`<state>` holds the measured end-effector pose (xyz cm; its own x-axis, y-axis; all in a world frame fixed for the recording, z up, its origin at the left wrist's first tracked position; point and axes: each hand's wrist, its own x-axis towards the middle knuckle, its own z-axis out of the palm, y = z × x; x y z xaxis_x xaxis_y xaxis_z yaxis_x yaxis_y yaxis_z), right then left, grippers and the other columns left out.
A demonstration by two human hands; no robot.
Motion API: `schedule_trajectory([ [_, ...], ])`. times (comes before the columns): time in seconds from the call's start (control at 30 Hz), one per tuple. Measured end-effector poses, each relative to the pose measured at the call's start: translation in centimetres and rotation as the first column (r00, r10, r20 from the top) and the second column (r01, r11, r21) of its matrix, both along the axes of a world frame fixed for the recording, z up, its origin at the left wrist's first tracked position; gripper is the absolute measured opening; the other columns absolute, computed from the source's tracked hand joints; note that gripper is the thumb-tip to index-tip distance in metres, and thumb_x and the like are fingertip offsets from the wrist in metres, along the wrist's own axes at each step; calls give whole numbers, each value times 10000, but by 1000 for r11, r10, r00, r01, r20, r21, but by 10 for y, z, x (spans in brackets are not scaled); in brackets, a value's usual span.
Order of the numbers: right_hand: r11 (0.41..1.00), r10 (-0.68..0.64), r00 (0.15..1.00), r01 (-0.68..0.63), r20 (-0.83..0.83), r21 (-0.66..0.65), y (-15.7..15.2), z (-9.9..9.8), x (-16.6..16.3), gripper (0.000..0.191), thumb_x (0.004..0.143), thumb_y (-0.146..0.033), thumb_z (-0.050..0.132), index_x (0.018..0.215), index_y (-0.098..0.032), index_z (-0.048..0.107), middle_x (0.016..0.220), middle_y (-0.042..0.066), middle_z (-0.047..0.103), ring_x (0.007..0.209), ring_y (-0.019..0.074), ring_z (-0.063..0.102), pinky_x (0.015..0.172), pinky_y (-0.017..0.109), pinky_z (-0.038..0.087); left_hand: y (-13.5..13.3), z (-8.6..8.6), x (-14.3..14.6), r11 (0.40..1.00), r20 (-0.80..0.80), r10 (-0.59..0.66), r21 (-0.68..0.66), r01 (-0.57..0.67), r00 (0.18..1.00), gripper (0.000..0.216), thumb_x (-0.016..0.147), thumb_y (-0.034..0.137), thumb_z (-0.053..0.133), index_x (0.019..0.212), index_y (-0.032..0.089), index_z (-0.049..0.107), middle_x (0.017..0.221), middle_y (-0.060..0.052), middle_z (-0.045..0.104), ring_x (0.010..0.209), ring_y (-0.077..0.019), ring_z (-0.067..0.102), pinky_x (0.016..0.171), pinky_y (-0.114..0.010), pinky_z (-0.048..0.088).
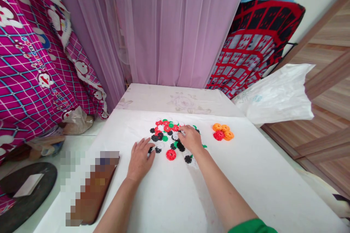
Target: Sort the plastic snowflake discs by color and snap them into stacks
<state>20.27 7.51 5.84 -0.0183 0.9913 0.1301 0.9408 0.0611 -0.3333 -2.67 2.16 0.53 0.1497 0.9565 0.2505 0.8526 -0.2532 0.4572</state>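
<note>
Several small notched plastic discs (164, 138) in red, black, white and green lie in a loose, partly overlapping spread on the white table. My left hand (140, 156) rests at its left edge, fingers apart, with a black disc (150, 149) beside the thumb and forefinger. Over the right part of the spread, my right hand (190, 138) has its fingers bent and thumb close to the forefinger; what lies between the tips is hard to make out. A larger red ring-shaped piece (171, 154) sits at the near side, between the hands.
Joined orange flower-like pieces (224, 131) with a red one (218, 135) lie to the right on the table (246, 174). A brown phone-like object (95, 193), partly pixelated, is at the left edge. A white plastic bag (279, 94) stands beyond the right edge, and purple curtains (169, 25) hang behind.
</note>
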Motion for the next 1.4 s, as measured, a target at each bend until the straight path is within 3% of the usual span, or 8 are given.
schedule_trajectory([
  [0.13, 996, -40, 992, 49, 118, -70, 22, 0, -9, 289, 843, -355, 579, 1079, -219, 676, 1035, 86, 684, 985, 241, 610, 809, 317, 429, 0, -1, 0, 1000, 6, 1, 13, -1, 1000, 228, 874, 274, 484, 1031, 267, 651, 1362, -68, 593, 1337, -301, 463, 1115, -595, 300],
  [0.4, 996, -8, 993, 18, 118, -88, 33, -9, -15, 263, 836, -291, 561, 1071, -247, 670, 1070, 67, 674, 999, 234, 595, 791, 313, 424, 0, -3, -1, 1000, 13, 1, 28, -1, 1000, 227, 875, 272, 487, 1031, 272, 652, 1355, -67, 598, 1337, -296, 464, 1119, -592, 298],
  [0.57, 992, -37, 995, 48, 94, -118, 36, -10, -14, 460, 802, -440, 613, 1202, -215, 614, 1143, 104, 638, 1076, 259, 569, 826, 329, 434, 1, -3, -1, 1000, 13, -1, 31, 1, 1000, 228, 877, 279, 487, 1033, 272, 654, 1356, -70, 597, 1337, -297, 464, 1116, -597, 300],
  [0.9, 986, -76, 993, 89, 93, -143, 42, -6, -16, 273, 803, -383, 592, 998, -216, 682, 1032, 83, 666, 974, 226, 616, 771, 303, 435, 2, -5, -2, 999, 15, -1, 36, 1, 1000, 238, 880, 272, 481, 1049, 266, 648, 1346, -74, 604, 1333, -293, 468, 1118, -594, 296],
  [1.13, 996, -87, 994, 86, -71, -24, -9, -5, -3, 291, 793, -347, 624, 1050, -219, 669, 1071, 65, 660, 1033, 220, 588, 874, 301, 427, 3, -4, -2, 1000, 12, 2, 16, -2, 1000, 244, 882, 287, 473, 1058, 271, 641, 1353, -63, 601, 1337, -298, 464, 1116, -590, 303],
  [1.27, 999, 39, 984, -38, -173, 9, -52, -10, -8, 211, 754, -306, 644, 953, -243, 673, 984, 28, 650, 958, 205, 590, 846, 302, 440, 2, -3, -1, 1000, 6, 11, -2, -11, 1000, 245, 882, 295, 472, 1062, 270, 635, 1365, -58, 593, 1344, -293, 457, 1124, -581, 292],
  [1.4, 993, 118, 981, -115, -153, 29, -75, -12, -16, 154, 748, -275, 632, 893, -242, 672, 943, 25, 640, 943, 198, 578, 851, 290, 432, 2, -1, -1, 1000, 5, 6, -1, -6, 1000, 247, 880, 290, 473, 1065, 269, 634, 1362, -60, 596, 1340, -293, 462, 1122, -581, 294],
])
